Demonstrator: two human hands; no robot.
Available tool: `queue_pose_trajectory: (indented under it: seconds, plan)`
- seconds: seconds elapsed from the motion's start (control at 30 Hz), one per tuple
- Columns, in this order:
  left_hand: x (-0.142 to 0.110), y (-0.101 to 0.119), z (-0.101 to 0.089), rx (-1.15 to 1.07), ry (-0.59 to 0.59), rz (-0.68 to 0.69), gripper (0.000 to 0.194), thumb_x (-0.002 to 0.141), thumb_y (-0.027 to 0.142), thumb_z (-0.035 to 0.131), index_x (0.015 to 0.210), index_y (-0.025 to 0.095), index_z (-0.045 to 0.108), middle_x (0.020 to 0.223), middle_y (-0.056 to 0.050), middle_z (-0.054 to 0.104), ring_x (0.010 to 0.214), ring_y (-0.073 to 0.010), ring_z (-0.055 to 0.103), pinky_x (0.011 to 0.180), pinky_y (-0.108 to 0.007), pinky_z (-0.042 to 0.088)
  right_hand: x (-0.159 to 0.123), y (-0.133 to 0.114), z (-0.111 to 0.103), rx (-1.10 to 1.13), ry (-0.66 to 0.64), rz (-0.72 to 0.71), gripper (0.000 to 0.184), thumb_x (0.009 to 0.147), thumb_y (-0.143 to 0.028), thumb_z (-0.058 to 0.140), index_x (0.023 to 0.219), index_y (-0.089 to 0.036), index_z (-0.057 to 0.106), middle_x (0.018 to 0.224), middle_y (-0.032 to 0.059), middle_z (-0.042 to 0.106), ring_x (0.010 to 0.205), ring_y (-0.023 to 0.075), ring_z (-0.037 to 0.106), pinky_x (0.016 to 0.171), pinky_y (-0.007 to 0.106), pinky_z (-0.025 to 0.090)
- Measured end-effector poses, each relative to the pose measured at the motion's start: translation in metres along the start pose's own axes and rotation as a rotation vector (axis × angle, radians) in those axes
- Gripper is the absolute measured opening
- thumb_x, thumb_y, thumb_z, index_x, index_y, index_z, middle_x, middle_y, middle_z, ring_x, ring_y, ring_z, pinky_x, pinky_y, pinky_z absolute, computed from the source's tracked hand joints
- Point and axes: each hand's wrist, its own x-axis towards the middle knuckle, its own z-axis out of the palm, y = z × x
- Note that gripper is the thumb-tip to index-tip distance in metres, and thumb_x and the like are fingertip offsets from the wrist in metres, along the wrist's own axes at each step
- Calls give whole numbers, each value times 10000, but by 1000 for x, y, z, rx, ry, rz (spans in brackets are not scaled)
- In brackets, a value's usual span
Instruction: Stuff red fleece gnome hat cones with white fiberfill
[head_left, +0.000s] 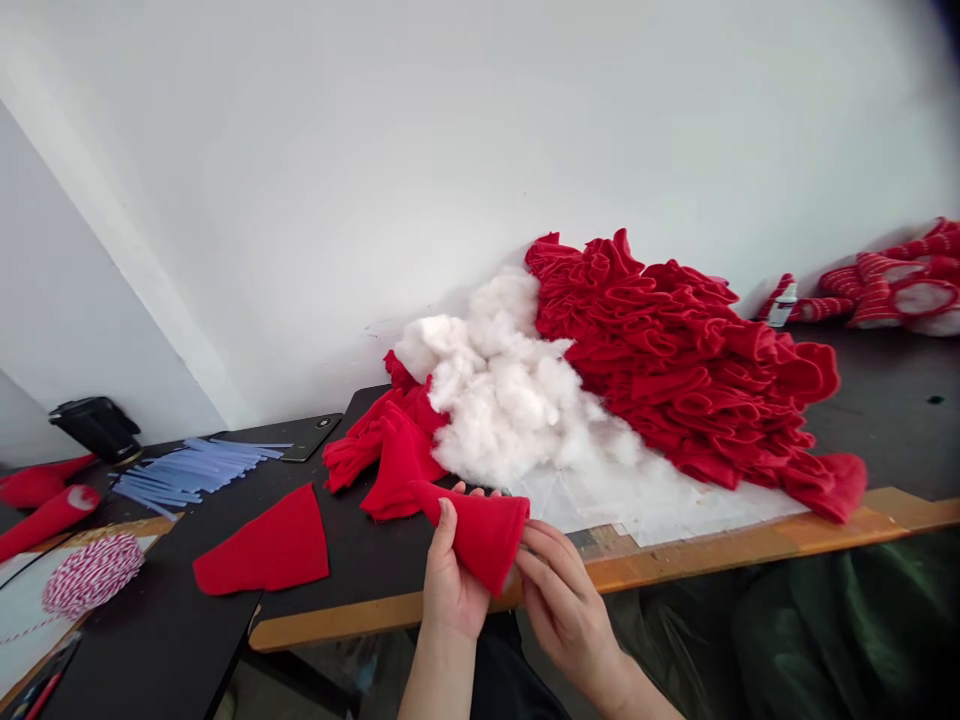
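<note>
One red cone (484, 535), up by the counter (337, 618): left hand (452, 590) clamped around it, right hand (566, 605) at the wide rim, and a hard tug there could pull it loose!

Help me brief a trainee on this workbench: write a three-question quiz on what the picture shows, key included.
1. Multiple choice. What does the left hand hold?
A) a white plastic bottle
B) a red fabric cone
C) a bunch of thin blue strips

2. True or false: the fluffy white stuffing lies to the left of the large heap of red fabric pieces.

3. Fill in the colour: the round ball of twine is red and ____.

Key: 1 B; 2 true; 3 white.
</note>
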Motion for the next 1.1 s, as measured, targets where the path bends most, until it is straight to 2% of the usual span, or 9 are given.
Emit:
queue_pose_trajectory:
  seconds: [0.17,0.3,0.43,0.53,0.6,0.67,0.77,0.97,1.1]
  plan:
    - [-1,-4,0,-8,-54,-45,357,803,373,598,1092,169,544,1020,-125,657,975,-310,637,902,-480,477,-4,-2,2,-16,-245,-18,534,840,-27,400,1344,-201,434,1285,122,539,1255,275,427,986,456,455]
    - [-4,-3,1,32,-51,-19,368,805,337,603,1135,198,517,1013,-112,661,977,-316,638,891,-495,480,-2,2,6,54,-368,-30,563,848,-11,329,1385,-176,358,1317,135,505,1295,264,373,1015,464,425]
    - [-2,-3,1,13,-19,-23,352,817,339,586,1134,201,517,1015,-111,660,979,-313,637,894,-490,479,4,1,7,116,-330,45,560,853,-26,322,1397,-159,312,1338,151,464,1295,260,366,1014,448,426]
    - [-2,-4,1,22,-7,-27,361,819,354,581,1138,195,521,1003,-118,662,970,-312,641,888,-496,479,6,-4,8,75,-339,22,510,850,-28,344,1329,-182,428,1295,143,491,1275,265,375,1002,442,435]
    - [-3,-4,2,28,-20,-36,370,816,366,585,1137,192,526,986,-117,665,968,-315,641,883,-499,479,4,-7,10,-19,-311,-57,483,838,-19,356,1259,-196,513,1231,139,529,1239,273,394,965,442,462]
    - [-3,-4,2,20,-36,-52,374,811,386,586,1125,189,534,972,-116,666,967,-319,641,880,-499,479,-1,-8,13,-186,-221,-112,479,813,-7,362,1202,-195,568,1168,149,552,1196,297,408,902,461,492]
    - [-4,-7,3,10,-41,-69,381,800,416,592,1105,193,542,973,-113,665,962,-317,643,881,-500,476,-7,-11,16,-384,-133,-146,496,769,6,367,1167,-184,595,1097,149,585,1166,330,414,878,527,480]
    - [-6,-9,2,45,-64,-93,426,786,465,591,1107,189,548,954,-111,670,948,-320,644,874,-515,467,1,-13,4,-207,-322,-245,519,765,4,366,1255,-103,500,1111,173,607,1195,333,441,941,583,431]
    - [-7,-8,3,24,-131,-106,471,801,500,549,1142,175,545,972,-135,671,930,-304,649,886,-495,461,3,-9,-1,-156,-328,-140,541,774,-22,390,1312,-68,422,1266,229,487,1265,346,377,930,504,472]
